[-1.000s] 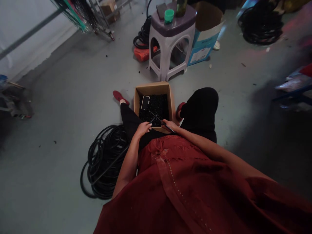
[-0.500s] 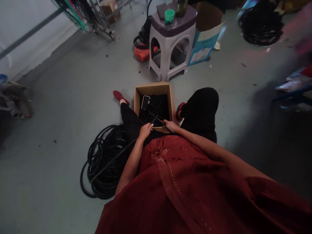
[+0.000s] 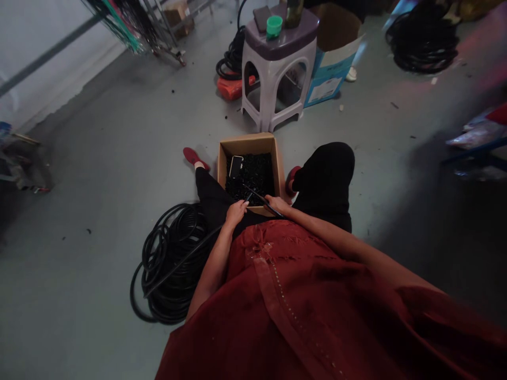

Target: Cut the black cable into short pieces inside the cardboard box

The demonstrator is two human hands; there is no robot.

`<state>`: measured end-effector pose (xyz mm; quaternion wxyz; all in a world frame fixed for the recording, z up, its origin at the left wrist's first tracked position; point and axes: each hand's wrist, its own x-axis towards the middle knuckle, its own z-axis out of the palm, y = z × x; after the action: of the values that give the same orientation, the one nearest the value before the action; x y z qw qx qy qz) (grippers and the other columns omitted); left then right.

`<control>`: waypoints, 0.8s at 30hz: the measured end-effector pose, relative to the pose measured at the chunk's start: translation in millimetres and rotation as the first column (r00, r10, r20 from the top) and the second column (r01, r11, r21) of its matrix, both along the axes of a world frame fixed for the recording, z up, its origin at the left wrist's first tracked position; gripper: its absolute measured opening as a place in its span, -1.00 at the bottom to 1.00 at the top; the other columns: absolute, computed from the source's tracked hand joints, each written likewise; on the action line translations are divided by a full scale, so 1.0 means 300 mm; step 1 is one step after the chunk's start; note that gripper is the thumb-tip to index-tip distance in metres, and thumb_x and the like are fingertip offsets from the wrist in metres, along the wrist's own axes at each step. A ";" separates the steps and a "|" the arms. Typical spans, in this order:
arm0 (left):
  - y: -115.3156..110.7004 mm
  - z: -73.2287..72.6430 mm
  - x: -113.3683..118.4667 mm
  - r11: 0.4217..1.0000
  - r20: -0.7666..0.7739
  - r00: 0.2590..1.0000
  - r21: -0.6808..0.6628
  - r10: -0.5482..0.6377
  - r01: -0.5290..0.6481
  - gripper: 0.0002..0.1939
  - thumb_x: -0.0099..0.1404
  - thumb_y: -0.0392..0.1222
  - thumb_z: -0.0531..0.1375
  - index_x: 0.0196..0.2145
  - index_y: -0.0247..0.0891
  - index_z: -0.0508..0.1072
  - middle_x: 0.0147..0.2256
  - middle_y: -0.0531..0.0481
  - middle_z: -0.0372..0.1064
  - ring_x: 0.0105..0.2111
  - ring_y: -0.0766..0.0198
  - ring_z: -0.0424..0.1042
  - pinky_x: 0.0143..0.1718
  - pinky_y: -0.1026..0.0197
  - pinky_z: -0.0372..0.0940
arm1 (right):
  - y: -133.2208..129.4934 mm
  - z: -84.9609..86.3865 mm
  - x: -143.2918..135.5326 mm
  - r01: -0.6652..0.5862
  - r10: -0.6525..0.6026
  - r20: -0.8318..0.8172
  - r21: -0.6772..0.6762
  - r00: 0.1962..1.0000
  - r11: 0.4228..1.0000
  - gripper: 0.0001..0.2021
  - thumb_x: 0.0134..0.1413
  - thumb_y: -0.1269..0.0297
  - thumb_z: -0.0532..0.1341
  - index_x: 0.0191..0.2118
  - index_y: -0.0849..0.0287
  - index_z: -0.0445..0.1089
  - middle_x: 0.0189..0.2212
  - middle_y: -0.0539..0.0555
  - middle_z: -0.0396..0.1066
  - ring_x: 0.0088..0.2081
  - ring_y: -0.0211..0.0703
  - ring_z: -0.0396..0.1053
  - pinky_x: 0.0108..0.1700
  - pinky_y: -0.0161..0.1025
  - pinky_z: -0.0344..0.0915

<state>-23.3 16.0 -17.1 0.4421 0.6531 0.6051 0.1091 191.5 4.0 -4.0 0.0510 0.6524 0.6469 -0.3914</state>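
Observation:
My left hand is closed around a black tube, whose short end pokes out past the fingers over the box. That tube runs back under my forearm to a large black coil on the floor. In my right hand is a pair of dark scissors, gripped by the handles, the blades pointing forward-left across the tube's end. Whether the blades touch it is too small to tell. Below both hands, between my legs, stands a cardboard box holding many small black pieces. A phone lies on them.
Beyond the box is a grey plastic stool bearing a green cup and a bottle. A blue-and-white carton stands beside it. Another black coil lies far right. At upper left is a wheeled rack.
The view has shifted very slightly. Both hands, the tube and the scissors stay in nearly the same place.

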 end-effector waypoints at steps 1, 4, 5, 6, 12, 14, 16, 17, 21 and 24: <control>0.000 0.000 0.000 1.000 -0.004 1.000 0.003 0.001 -0.001 -0.67 0.33 -0.01 0.00 -0.50 -0.21 0.36 -0.55 0.05 0.36 -0.58 0.35 0.23 -0.47 0.31 0.01 | 0.000 0.001 0.000 0.002 -0.002 0.000 0.001 1.000 1.000 -0.66 0.17 0.12 0.07 0.00 0.11 0.32 -0.20 0.21 0.49 -0.17 0.05 0.44 -0.27 -0.26 0.21; -0.002 0.002 0.001 1.000 -0.018 1.000 0.013 0.000 0.001 -0.68 0.33 -0.02 0.01 -0.49 -0.21 0.37 -0.54 0.05 0.36 -0.56 0.34 0.24 -0.46 0.31 0.01 | -0.002 0.007 -0.002 0.010 -0.009 -0.006 0.009 1.000 1.000 -0.67 0.16 0.14 0.07 -0.01 0.12 0.33 -0.20 0.22 0.49 -0.17 0.07 0.44 -0.27 -0.25 0.21; -0.003 0.004 0.002 1.000 -0.025 1.000 0.017 -0.003 0.003 -0.68 0.33 -0.03 0.01 -0.49 -0.21 0.37 -0.54 0.05 0.36 -0.56 0.34 0.25 -0.46 0.31 0.01 | -0.003 0.010 -0.002 0.013 -0.013 -0.011 0.014 1.000 1.000 -0.68 0.16 0.15 0.07 -0.01 0.13 0.33 -0.20 0.23 0.49 -0.17 0.07 0.43 -0.27 -0.25 0.20; -0.003 0.006 0.004 1.000 -0.034 0.999 0.021 -0.006 0.007 -0.69 0.33 -0.04 0.02 -0.49 -0.21 0.37 -0.54 0.04 0.35 -0.55 0.34 0.25 -0.45 0.30 0.00 | -0.004 0.012 -0.002 0.018 -0.017 -0.016 0.020 1.000 1.000 -0.68 0.16 0.15 0.07 -0.02 0.13 0.34 -0.20 0.23 0.49 -0.17 0.07 0.43 -0.27 -0.25 0.20; -0.006 0.020 0.009 0.999 -0.071 0.997 0.040 -0.023 0.026 -0.70 0.33 -0.05 0.04 -0.48 -0.20 0.41 -0.54 0.02 0.37 -0.53 0.30 0.28 -0.44 0.28 0.00 | 0.010 0.001 0.009 0.074 -0.072 -0.071 0.034 0.995 0.997 -0.73 0.15 0.13 0.11 -0.10 0.14 0.36 -0.22 0.18 0.49 -0.17 0.01 0.43 -0.27 -0.28 0.19; -0.006 0.020 0.008 0.999 -0.071 0.997 0.042 -0.022 0.025 -0.69 0.34 -0.04 0.02 -0.46 -0.20 0.42 -0.53 0.03 0.37 -0.53 0.31 0.29 -0.44 0.28 0.01 | 0.018 -0.009 0.013 0.115 -0.112 -0.095 0.031 0.989 0.993 -0.73 0.16 0.12 0.10 -0.11 0.16 0.35 -0.20 0.18 0.48 -0.19 -0.02 0.43 -0.28 -0.29 0.21; -0.006 0.018 0.005 0.999 -0.069 0.998 0.050 -0.011 0.015 -0.68 0.35 -0.03 0.00 -0.44 -0.20 0.42 -0.52 0.03 0.38 -0.54 0.32 0.29 -0.44 0.29 0.03 | 0.020 -0.017 0.016 0.156 -0.154 -0.129 0.012 0.980 0.988 -0.71 0.20 0.09 0.07 -0.10 0.18 0.32 -0.23 0.17 0.48 -0.27 -0.09 0.43 -0.33 -0.31 0.23; -0.006 0.017 0.003 0.998 -0.067 0.998 0.056 -0.004 0.007 -0.67 0.35 -0.03 -0.01 -0.43 -0.20 0.42 -0.52 0.03 0.38 -0.54 0.33 0.30 -0.44 0.30 0.03 | 0.018 -0.018 0.016 0.172 -0.170 -0.153 -0.003 0.973 0.985 -0.69 0.22 0.07 0.04 -0.09 0.18 0.30 -0.26 0.15 0.48 -0.33 -0.14 0.43 -0.37 -0.32 0.24; -0.006 0.015 -0.002 0.997 -0.066 0.998 0.078 0.021 -0.016 -0.66 0.36 -0.02 -0.03 -0.40 -0.22 0.42 -0.51 0.04 0.38 -0.54 0.35 0.30 -0.45 0.31 0.05 | 0.002 -0.009 0.009 0.181 -0.194 -0.262 -0.073 0.946 0.981 -0.62 0.26 -0.07 -0.03 -0.09 0.15 0.23 -0.33 0.07 0.48 -0.50 -0.28 0.39 -0.49 -0.39 0.24; -0.007 0.017 -0.005 0.995 -0.069 0.997 0.096 0.038 -0.031 -0.64 0.36 0.00 -0.05 -0.39 -0.22 0.42 -0.51 0.04 0.38 -0.54 0.35 0.30 -0.45 0.32 0.05 | -0.005 0.004 0.002 0.153 -0.176 -0.307 -0.098 0.935 0.983 -0.57 0.22 -0.16 -0.03 -0.14 0.14 0.23 -0.37 0.05 0.48 -0.50 -0.30 0.39 -0.50 -0.41 0.24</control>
<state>-24.9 13.8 -12.0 0.3872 0.6661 0.6257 0.1222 192.2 2.3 -2.8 -0.0620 0.6311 0.5753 -0.5167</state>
